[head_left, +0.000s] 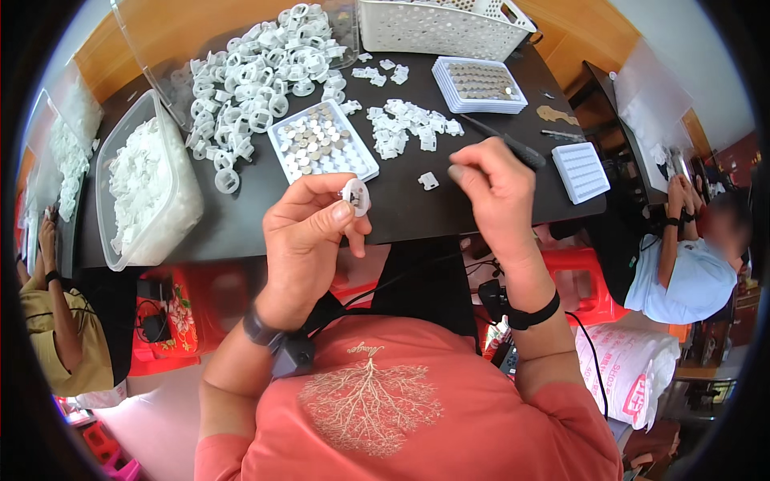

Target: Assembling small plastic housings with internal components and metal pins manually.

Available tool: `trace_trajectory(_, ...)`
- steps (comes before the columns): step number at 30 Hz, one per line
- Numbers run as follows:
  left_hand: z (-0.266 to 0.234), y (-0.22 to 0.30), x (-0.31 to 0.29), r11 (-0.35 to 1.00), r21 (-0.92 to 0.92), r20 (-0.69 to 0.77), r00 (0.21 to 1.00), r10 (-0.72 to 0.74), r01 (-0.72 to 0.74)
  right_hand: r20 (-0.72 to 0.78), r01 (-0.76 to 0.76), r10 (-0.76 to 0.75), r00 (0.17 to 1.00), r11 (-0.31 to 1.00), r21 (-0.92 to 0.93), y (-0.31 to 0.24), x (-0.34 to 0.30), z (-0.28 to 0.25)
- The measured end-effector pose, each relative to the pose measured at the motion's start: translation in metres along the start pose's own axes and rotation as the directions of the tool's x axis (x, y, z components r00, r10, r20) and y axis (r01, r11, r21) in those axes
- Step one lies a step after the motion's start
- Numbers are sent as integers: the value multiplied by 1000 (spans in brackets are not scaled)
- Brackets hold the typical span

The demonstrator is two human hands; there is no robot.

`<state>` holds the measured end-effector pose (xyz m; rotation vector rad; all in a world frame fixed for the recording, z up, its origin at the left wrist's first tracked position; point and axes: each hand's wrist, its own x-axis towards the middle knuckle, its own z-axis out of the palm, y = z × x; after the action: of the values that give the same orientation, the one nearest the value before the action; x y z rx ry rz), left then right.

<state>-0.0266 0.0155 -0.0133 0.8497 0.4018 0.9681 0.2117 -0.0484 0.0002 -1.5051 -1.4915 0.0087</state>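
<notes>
My left hand (309,228) pinches a round white plastic housing (356,197) upright between thumb and forefinger, above the table's near edge. Across from it, my right hand (499,183) is closed with its fingers curled toward the thumb; whether anything small is inside I cannot make out. One small white plastic clip (428,181) lies by itself on the table between the hands. Just beyond my right hand rests a black-handled screwdriver (525,152), partly hidden by it. A white tray (362,160) of silver discs sits past my left hand, and several white plastic parts (409,124) are heaped beside it.
A big pile of round white housings (257,76) spills from a clear bin at the back left. Left of it stands a clear tub (180,196) of white parts. Stacked trays (473,104), a blue-white tray (581,172) and a white basket (449,36) line the right and back. Other people work at both sides.
</notes>
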Motion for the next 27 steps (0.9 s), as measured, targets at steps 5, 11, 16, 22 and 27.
trace_trajectory(5,1,0,1,1000,5,25,1000,2,-2,105,203,-187,977,964,-171,-3,-9,6)
trace_trajectory(11,1,-1,-1,999,42,26,1000,7,-8,175,332,-286,942,874,-355,1,-12,15)
trace_trajectory(16,3,-1,-1,996,86,21,1000,6,-8,170,345,-301,938,836,-427,5,-11,18)
trace_trajectory(22,12,3,-1,992,96,-34,996,81,-77,-2,193,-198,980,957,-218,-14,-11,26)
trace_trajectory(27,24,8,27,977,16,-146,967,211,-211,-108,217,-216,970,976,-5,-58,-8,48)
